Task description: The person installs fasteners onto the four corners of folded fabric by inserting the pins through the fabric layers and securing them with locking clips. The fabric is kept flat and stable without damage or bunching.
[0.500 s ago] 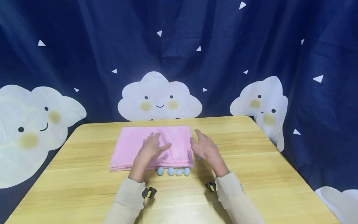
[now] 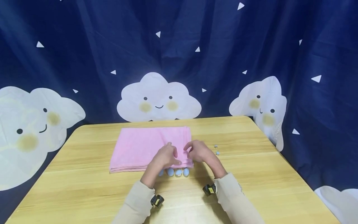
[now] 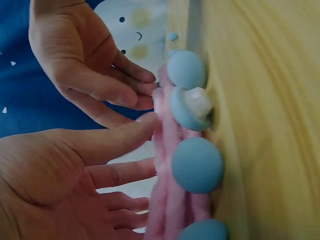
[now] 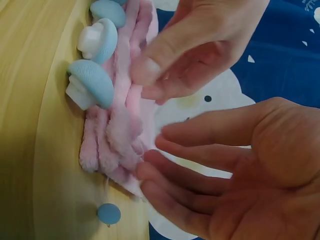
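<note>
A pink plush cloth (image 2: pixel 142 146), folded into a flat rectangle, lies on the wooden table. My left hand (image 2: pixel 165 156) is over its near right part, thumb and index finger apart and the thumb reaching the cloth's top edge in the left wrist view. Beside the cloth's right edge is my right hand (image 2: pixel 199 151), its fingers loosely bent with nothing between them in the right wrist view. Along the near edge stand several light blue mushroom-shaped pieces (image 3: pixel 197 165); at least two show white stems (image 4: pixel 79 95). The leftmost is partly hidden by my left hand in the head view.
Right of my right hand, two small light blue round pieces (image 2: pixel 217 153) lie on the wooden table (image 2: pixel 268 186). A navy curtain (image 2: pixel 179 62) with white smiling clouds hangs behind the table's far edge. Each wrist wears a black camera (image 2: pixel 209 189).
My left hand has moved right and nearer across the cloth. My right hand has shifted slightly left and nearer to the cloth's right edge, uncovering the small blue pieces beside it.
</note>
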`<state>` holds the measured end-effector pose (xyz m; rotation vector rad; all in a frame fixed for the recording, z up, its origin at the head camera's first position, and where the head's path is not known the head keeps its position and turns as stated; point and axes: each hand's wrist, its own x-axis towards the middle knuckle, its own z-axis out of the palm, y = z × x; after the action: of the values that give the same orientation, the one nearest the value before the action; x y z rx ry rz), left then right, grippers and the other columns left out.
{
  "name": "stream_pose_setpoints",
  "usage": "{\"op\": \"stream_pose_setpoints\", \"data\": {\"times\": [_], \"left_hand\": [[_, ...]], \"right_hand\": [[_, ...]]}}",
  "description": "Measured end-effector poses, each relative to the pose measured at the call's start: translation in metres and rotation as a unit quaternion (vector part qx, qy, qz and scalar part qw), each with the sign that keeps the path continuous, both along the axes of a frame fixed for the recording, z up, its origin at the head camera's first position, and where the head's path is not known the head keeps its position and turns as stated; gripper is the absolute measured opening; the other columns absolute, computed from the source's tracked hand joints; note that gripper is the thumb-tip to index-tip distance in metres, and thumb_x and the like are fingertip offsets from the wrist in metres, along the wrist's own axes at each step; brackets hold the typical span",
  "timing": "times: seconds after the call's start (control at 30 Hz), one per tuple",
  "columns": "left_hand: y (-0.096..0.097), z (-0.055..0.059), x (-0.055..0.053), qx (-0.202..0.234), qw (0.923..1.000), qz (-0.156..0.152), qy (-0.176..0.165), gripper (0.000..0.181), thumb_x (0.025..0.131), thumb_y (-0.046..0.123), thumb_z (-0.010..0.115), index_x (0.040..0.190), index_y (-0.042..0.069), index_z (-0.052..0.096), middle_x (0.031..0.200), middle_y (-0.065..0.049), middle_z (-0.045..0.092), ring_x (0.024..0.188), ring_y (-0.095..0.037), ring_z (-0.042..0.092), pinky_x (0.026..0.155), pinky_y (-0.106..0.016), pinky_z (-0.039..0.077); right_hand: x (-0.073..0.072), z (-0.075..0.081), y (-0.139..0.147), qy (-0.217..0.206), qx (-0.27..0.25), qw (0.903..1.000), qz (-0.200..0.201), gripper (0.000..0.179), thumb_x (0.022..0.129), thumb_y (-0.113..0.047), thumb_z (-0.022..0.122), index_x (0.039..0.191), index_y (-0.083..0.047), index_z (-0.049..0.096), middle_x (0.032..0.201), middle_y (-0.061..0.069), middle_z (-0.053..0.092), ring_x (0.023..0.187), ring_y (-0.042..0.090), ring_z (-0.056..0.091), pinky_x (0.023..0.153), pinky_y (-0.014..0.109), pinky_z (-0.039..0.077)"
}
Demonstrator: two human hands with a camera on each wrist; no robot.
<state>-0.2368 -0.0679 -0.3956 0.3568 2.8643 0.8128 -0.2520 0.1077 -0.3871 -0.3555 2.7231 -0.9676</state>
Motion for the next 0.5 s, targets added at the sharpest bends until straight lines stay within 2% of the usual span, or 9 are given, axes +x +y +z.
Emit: {"op": "stream_pose_setpoints", "data": {"times": [0.13,0.2,0.37,0.5], "left_hand": [[-0.0016,-0.0024,-0.0003,-0.009,0.9999,-0.005,0.001,0.018,0.077,0.013,0.085,0.080,0.008,0.068,0.134,-0.026,0.057,0.103,-0.037,0.064,0.095,-0.049,0.053],[-0.0028,-0.0033,-0.0008,-0.008,0.9999,-0.008,0.009,0.011,0.078,0.010,0.082,0.079,0.009,0.071,0.136,-0.026,0.057,0.107,-0.039,0.064,0.095,-0.049,0.053],[-0.0057,-0.0031,-0.0025,0.008,0.9995,-0.011,0.027,0.008,0.081,0.007,0.076,0.075,0.012,0.073,0.143,-0.029,0.054,0.121,-0.049,0.058,0.104,-0.055,0.048],[-0.0088,0.0000,-0.0039,0.023,0.9989,-0.006,0.041,0.009,0.082,0.008,0.074,0.074,0.012,0.072,0.144,-0.029,0.054,0.126,-0.051,0.056,0.106,-0.057,0.046]], "right_hand": [[0.0006,-0.0023,-0.0004,-0.036,0.017,0.9989,0.027,0.050,0.072,0.012,0.068,0.119,-0.004,0.072,0.091,0.011,0.071,0.074,0.018,0.062,0.062,0.025,0.051],[0.0009,-0.0029,-0.0011,-0.043,0.021,0.9983,0.033,0.052,0.071,0.012,0.068,0.120,-0.004,0.071,0.091,0.010,0.071,0.074,0.018,0.062,0.061,0.025,0.050],[0.0000,-0.0043,-0.0022,-0.038,0.015,0.9987,0.030,0.051,0.068,0.012,0.069,0.115,-0.007,0.074,0.098,0.013,0.072,0.082,0.021,0.063,0.068,0.029,0.054],[-0.0021,-0.0058,-0.0022,-0.016,-0.015,0.9997,0.007,0.038,0.072,0.008,0.070,0.106,-0.008,0.077,0.104,0.012,0.074,0.091,0.023,0.065,0.077,0.033,0.056]]}}
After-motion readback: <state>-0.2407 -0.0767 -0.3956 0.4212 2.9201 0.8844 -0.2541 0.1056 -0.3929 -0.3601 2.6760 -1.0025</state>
